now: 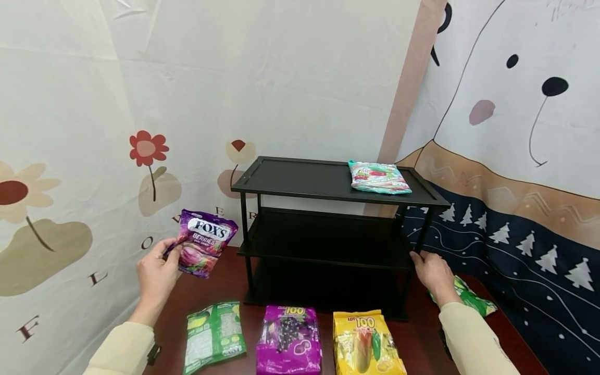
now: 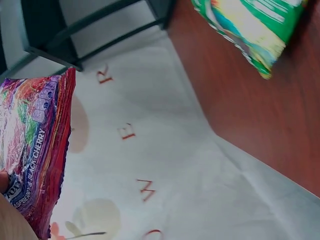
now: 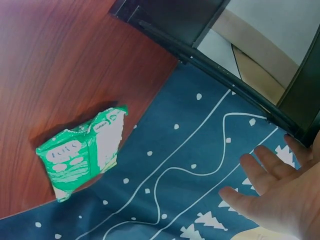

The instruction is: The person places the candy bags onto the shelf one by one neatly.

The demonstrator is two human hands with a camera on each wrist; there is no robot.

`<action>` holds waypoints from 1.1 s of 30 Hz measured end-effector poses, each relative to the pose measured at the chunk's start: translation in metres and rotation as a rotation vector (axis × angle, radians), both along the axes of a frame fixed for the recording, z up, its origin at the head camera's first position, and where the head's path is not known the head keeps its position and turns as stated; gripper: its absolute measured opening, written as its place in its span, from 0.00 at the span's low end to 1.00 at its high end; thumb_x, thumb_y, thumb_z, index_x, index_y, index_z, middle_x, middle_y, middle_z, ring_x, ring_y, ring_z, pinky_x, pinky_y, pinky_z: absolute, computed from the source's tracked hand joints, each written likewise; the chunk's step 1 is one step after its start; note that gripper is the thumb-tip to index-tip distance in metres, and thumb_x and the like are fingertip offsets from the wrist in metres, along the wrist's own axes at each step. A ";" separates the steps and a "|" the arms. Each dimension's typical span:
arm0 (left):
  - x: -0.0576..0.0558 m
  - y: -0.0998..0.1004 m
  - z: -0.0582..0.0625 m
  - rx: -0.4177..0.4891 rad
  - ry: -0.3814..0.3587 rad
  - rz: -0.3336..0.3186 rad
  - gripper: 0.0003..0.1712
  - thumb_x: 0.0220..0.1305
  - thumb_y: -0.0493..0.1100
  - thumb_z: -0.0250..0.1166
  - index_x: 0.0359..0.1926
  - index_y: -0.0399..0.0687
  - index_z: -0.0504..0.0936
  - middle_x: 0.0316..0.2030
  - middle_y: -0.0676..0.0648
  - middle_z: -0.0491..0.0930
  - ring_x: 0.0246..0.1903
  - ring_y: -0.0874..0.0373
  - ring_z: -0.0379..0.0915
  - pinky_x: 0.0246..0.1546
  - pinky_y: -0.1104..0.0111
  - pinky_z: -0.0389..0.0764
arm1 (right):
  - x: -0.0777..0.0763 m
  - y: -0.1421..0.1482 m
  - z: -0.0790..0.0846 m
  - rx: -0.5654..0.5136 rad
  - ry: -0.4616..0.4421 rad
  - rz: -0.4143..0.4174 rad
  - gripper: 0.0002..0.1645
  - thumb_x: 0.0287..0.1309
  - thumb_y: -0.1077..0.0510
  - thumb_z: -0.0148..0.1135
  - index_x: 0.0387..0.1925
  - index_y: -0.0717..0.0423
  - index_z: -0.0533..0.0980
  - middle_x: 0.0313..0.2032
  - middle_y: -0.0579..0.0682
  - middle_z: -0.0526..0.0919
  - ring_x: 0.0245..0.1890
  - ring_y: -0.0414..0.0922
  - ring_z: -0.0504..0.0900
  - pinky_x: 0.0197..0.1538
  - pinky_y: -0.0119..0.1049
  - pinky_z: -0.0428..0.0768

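My left hand (image 1: 159,271) pinches a purple Fox's berries candy bag (image 1: 204,242) at its left edge, raised left of the black three-tier shelf (image 1: 300,179). In the left wrist view, the bag (image 2: 35,145) is seen from its side, with a thumb at its edge. My right hand (image 1: 433,273) is at the shelf's right side by the middle tier, its fingertips right at the post. The right wrist view shows the hand's (image 3: 280,190) lower fingers loosely extended beside the frame. A teal and white candy bag (image 1: 378,177) lies on the top tier, toward the right.
In front of the shelf lie a green bag (image 1: 214,333), a purple Lot 100 bag (image 1: 288,341) and a yellow Lot 100 bag (image 1: 367,344). Another green bag (image 3: 82,152) lies near the right edge of the brown table (image 3: 60,60). Printed cloth (image 1: 281,78) hangs behind.
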State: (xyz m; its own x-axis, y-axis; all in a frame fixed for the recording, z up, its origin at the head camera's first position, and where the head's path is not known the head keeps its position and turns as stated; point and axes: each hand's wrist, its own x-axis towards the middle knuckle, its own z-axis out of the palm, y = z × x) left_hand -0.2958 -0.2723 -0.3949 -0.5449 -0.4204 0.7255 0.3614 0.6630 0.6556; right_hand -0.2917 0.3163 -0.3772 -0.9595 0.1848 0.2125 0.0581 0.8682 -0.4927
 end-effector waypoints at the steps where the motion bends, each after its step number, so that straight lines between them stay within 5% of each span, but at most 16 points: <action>1: 0.002 0.002 0.002 0.003 0.005 -0.003 0.06 0.62 0.32 0.67 0.41 0.36 0.86 0.37 0.39 0.86 0.30 0.84 0.67 0.32 0.86 0.66 | 0.000 0.000 0.000 0.001 0.001 0.002 0.31 0.77 0.48 0.44 0.60 0.74 0.71 0.56 0.76 0.73 0.52 0.70 0.73 0.54 0.65 0.71; 14: 0.019 0.033 0.026 0.053 0.086 -0.113 0.06 0.61 0.29 0.68 0.40 0.32 0.86 0.37 0.37 0.85 0.33 0.80 0.73 0.32 0.87 0.72 | 0.000 0.001 -0.001 0.004 0.020 0.004 0.28 0.77 0.48 0.44 0.53 0.70 0.76 0.49 0.74 0.77 0.47 0.69 0.76 0.49 0.63 0.72; 18: 0.021 0.043 0.031 0.043 0.107 -0.155 0.06 0.60 0.28 0.68 0.40 0.32 0.86 0.37 0.38 0.86 0.33 0.81 0.74 0.33 0.87 0.73 | 0.000 0.001 -0.001 0.001 0.031 0.006 0.26 0.76 0.48 0.44 0.45 0.67 0.78 0.39 0.69 0.80 0.41 0.65 0.77 0.45 0.60 0.73; 23: 0.025 0.055 0.037 0.041 0.112 -0.196 0.06 0.60 0.28 0.68 0.40 0.33 0.86 0.37 0.39 0.86 0.33 0.79 0.75 0.34 0.86 0.73 | 0.000 0.001 -0.002 -0.005 0.038 0.009 0.24 0.76 0.47 0.44 0.33 0.62 0.76 0.25 0.56 0.74 0.32 0.57 0.74 0.39 0.53 0.72; 33: 0.027 0.079 0.052 0.039 0.112 -0.283 0.07 0.63 0.30 0.67 0.42 0.33 0.86 0.38 0.39 0.86 0.36 0.75 0.77 0.38 0.85 0.75 | 0.001 0.000 -0.002 -0.003 0.048 0.005 0.24 0.77 0.48 0.44 0.26 0.57 0.72 0.21 0.52 0.69 0.27 0.53 0.71 0.33 0.46 0.68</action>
